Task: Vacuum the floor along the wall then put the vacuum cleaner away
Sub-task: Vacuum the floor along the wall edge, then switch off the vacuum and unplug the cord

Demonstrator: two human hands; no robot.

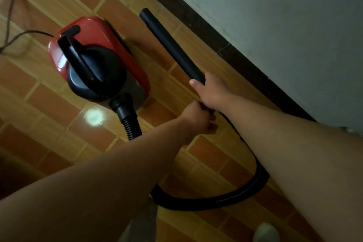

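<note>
A red and black canister vacuum cleaner (96,59) sits on the tiled floor (49,108), left of centre. Its black ribbed hose (212,200) leaves the front socket, loops low across the floor and runs up under my right arm. A black wand tube (169,43) lies slanted beside the dark skirting, its open end pointing up-left. My right hand (211,89) grips the wand's near end, thumb on top. My left hand (198,119) is curled round the hose end just below it, which my fingers mostly hide.
A pale wall (275,15) with dark brown skirting (206,29) runs diagonally along the right. The vacuum's power cord (11,15) trails off at the upper left. A bright light reflection (94,117) shines on the tiles. A foot in pale footwear (265,232) shows at the bottom.
</note>
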